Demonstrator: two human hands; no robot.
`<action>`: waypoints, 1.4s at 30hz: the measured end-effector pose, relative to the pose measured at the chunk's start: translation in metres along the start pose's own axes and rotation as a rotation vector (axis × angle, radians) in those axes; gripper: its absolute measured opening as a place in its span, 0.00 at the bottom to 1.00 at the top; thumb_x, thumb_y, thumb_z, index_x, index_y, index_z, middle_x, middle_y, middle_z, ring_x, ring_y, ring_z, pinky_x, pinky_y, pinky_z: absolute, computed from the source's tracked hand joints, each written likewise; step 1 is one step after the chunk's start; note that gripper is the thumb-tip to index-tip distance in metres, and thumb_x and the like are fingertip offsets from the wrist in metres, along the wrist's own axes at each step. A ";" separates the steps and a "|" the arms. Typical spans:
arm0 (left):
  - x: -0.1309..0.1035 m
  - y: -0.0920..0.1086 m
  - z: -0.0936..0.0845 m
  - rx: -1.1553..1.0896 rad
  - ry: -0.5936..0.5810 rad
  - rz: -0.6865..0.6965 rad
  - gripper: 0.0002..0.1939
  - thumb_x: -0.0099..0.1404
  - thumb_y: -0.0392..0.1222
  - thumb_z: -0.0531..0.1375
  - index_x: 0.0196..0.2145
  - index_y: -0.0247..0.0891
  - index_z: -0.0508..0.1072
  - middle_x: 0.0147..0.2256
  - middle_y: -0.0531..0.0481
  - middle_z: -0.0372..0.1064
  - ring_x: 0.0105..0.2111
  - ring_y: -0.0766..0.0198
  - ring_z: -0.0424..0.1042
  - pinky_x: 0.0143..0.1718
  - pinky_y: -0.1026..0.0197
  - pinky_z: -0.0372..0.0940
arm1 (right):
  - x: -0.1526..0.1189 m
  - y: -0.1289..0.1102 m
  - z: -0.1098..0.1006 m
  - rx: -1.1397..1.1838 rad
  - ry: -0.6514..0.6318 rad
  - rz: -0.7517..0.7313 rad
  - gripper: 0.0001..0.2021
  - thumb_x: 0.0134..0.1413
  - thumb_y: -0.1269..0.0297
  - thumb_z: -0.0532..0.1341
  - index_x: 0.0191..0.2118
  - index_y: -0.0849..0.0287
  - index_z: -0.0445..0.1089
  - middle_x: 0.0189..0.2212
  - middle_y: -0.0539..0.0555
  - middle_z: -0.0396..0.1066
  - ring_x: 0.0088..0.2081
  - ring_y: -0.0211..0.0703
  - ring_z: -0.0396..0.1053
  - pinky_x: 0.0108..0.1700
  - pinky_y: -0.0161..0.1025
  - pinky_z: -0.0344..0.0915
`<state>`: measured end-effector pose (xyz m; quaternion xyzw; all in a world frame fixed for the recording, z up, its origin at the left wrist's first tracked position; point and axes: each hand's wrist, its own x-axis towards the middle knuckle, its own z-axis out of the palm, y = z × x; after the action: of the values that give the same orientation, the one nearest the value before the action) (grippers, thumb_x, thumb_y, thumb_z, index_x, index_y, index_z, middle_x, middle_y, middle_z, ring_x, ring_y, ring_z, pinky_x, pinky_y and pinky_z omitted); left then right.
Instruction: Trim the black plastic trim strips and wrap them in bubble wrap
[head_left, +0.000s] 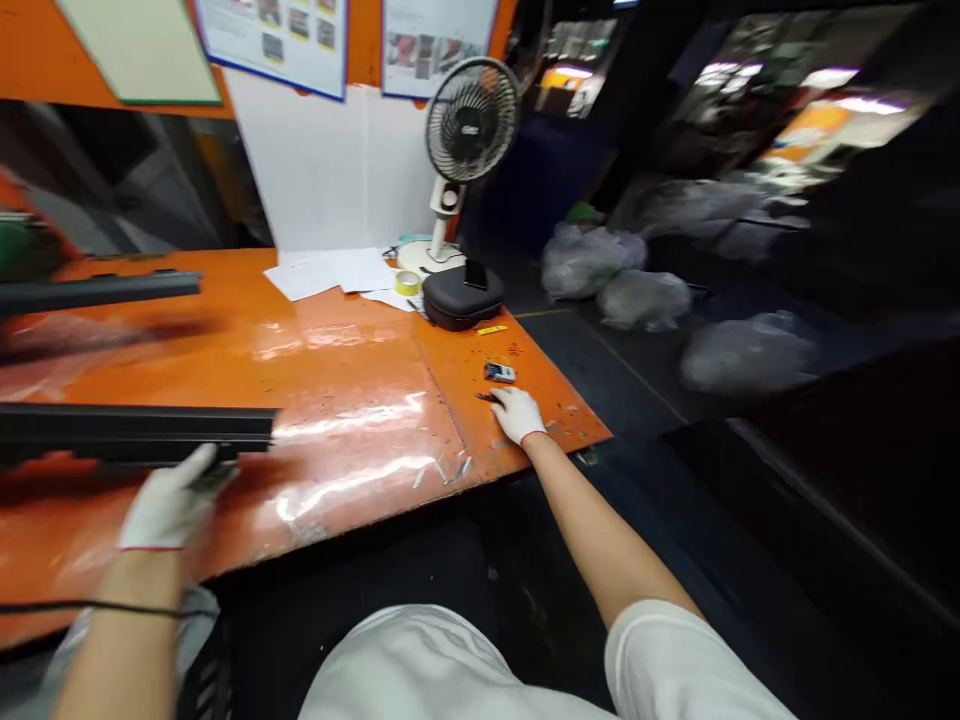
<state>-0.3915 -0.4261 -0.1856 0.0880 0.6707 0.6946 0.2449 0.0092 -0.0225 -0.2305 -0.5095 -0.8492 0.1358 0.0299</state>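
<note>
My left hand (pixel 169 505), in a white glove, is closed on the near edge of a long black plastic trim strip (pixel 135 428), close to its right end. The strip reaches out past the left side of the view. At the table's right end my right hand (pixel 517 413), gloved too, has its fingers closed on a thin black tool (pixel 489 398), whose tip points left; its exact kind does not show. Just beyond those fingers lies a small grey and black device (pixel 499 373). A second black strip (pixel 105 290) extends in from the left, farther back.
On the orange table (pixel 360 380) stand a fan (pixel 471 125), a black case (pixel 459 297) with a phone (pixel 475 273) on it, yellow tape (pixel 407 283), papers (pixel 330 270) and a yellow marker-like item (pixel 492 329). Plastic bags (pixel 592 260) lie on the floor beyond.
</note>
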 end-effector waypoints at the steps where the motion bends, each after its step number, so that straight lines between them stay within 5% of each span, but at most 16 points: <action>1: -0.018 -0.014 0.005 -0.021 0.026 -0.022 0.22 0.42 0.58 0.81 0.32 0.49 0.82 0.31 0.56 0.81 0.30 0.53 0.82 0.32 0.51 0.83 | 0.003 -0.006 0.003 0.008 -0.023 -0.017 0.22 0.69 0.69 0.57 0.63 0.65 0.78 0.62 0.71 0.75 0.64 0.61 0.71 0.69 0.52 0.61; 5: -0.068 -0.045 0.036 -0.282 -0.019 0.008 0.29 0.40 0.55 0.84 0.38 0.43 0.83 0.37 0.50 0.83 0.35 0.54 0.83 0.34 0.59 0.81 | -0.008 -0.038 0.019 0.100 -0.056 -0.090 0.20 0.65 0.71 0.57 0.57 0.69 0.80 0.54 0.74 0.78 0.55 0.61 0.76 0.63 0.51 0.66; 10: -0.106 -0.037 0.058 -0.353 -0.064 0.081 0.28 0.45 0.58 0.84 0.40 0.46 0.84 0.36 0.52 0.83 0.35 0.57 0.83 0.33 0.60 0.80 | -0.091 -0.112 0.037 1.000 -0.141 -0.161 0.22 0.61 0.53 0.62 0.56 0.58 0.76 0.39 0.56 0.81 0.29 0.44 0.71 0.37 0.43 0.72; 14: -0.128 -0.024 0.064 -0.385 -0.104 0.115 0.30 0.46 0.59 0.84 0.46 0.53 0.84 0.46 0.54 0.84 0.46 0.53 0.84 0.43 0.57 0.83 | -0.160 -0.170 0.027 1.372 -0.332 -0.345 0.29 0.69 0.38 0.58 0.52 0.60 0.79 0.27 0.50 0.72 0.25 0.39 0.62 0.28 0.37 0.60; 17: -0.140 -0.018 0.064 -0.386 -0.145 0.116 0.30 0.48 0.59 0.83 0.48 0.56 0.84 0.47 0.56 0.84 0.46 0.54 0.84 0.40 0.60 0.82 | -0.184 -0.194 0.007 1.423 -0.301 -0.502 0.28 0.72 0.36 0.58 0.46 0.58 0.80 0.29 0.51 0.72 0.29 0.40 0.66 0.33 0.39 0.65; 20: -0.147 -0.016 0.065 -0.405 -0.189 0.121 0.28 0.50 0.57 0.83 0.47 0.52 0.83 0.41 0.54 0.84 0.37 0.56 0.84 0.32 0.62 0.81 | -0.187 -0.204 -0.008 1.421 -0.208 -0.653 0.22 0.71 0.40 0.63 0.44 0.55 0.79 0.36 0.54 0.76 0.36 0.45 0.73 0.42 0.42 0.71; 24: -0.154 -0.017 0.070 -0.524 -0.223 0.142 0.30 0.51 0.51 0.84 0.48 0.45 0.82 0.41 0.51 0.84 0.33 0.59 0.83 0.32 0.63 0.81 | -0.183 -0.210 -0.009 1.412 -0.185 -0.800 0.19 0.74 0.44 0.62 0.44 0.55 0.79 0.37 0.55 0.78 0.39 0.46 0.75 0.44 0.44 0.72; 38: -0.160 -0.018 0.077 -0.578 -0.278 0.101 0.27 0.52 0.47 0.84 0.47 0.43 0.83 0.41 0.51 0.84 0.38 0.59 0.84 0.40 0.64 0.81 | -0.191 -0.201 -0.007 1.386 -0.108 -0.817 0.19 0.75 0.45 0.61 0.41 0.54 0.78 0.33 0.53 0.74 0.34 0.45 0.71 0.40 0.43 0.70; 42: -0.161 -0.018 0.079 -0.570 -0.322 0.106 0.25 0.54 0.49 0.83 0.46 0.42 0.83 0.40 0.50 0.84 0.35 0.59 0.84 0.34 0.63 0.81 | -0.191 -0.199 -0.003 1.380 -0.121 -0.836 0.17 0.76 0.47 0.60 0.44 0.53 0.80 0.35 0.55 0.77 0.37 0.47 0.74 0.42 0.45 0.72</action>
<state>-0.2125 -0.4302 -0.1628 0.1592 0.3965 0.8433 0.3261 -0.0690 -0.2766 -0.1586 -0.0085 -0.6943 0.6344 0.3397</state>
